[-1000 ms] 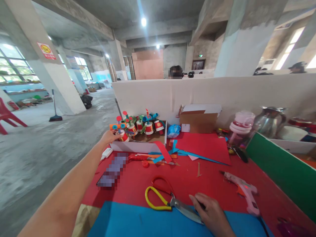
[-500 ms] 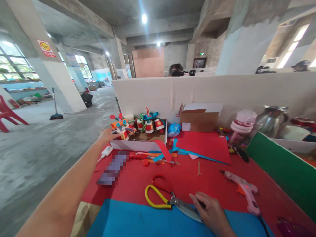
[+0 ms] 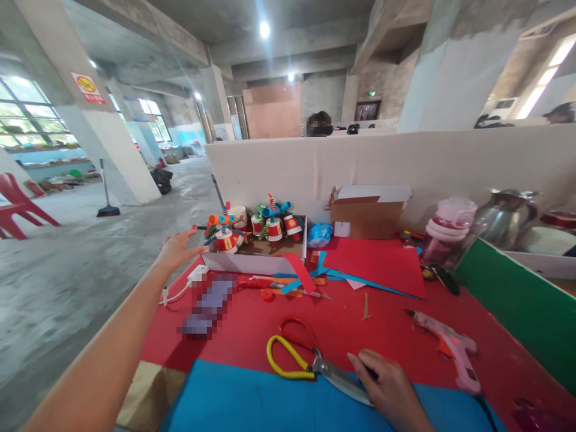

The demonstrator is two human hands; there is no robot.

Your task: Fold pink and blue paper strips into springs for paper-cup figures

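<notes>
My left hand (image 3: 179, 249) is beside the left end of a shallow white box (image 3: 252, 263), fingers apart and holding nothing. Several paper-cup figures stand in the box; the nearest (image 3: 226, 240) has an orange tube head and blue-ringed eyes. My right hand (image 3: 382, 378) is closed around a small dark object at the lower right, over the blade tips of the scissors (image 3: 290, 358). One scissor handle is yellow, the other red. They lie across the red table surface (image 3: 243, 336) and the blue sheet (image 3: 252, 399).
A pixelated phone (image 3: 209, 306) lies at left near a white plug (image 3: 198, 274). Red paper (image 3: 373, 264) and strips lie mid-table. At right are a pink glue gun (image 3: 450, 348), a green panel (image 3: 522, 312), a pink bottle (image 3: 450, 225) and a metal jug (image 3: 504, 219).
My left hand has let go of the orange-headed figure and moved left, its fingers opening. That figure now stands in the box. My right hand has hardly moved.
</notes>
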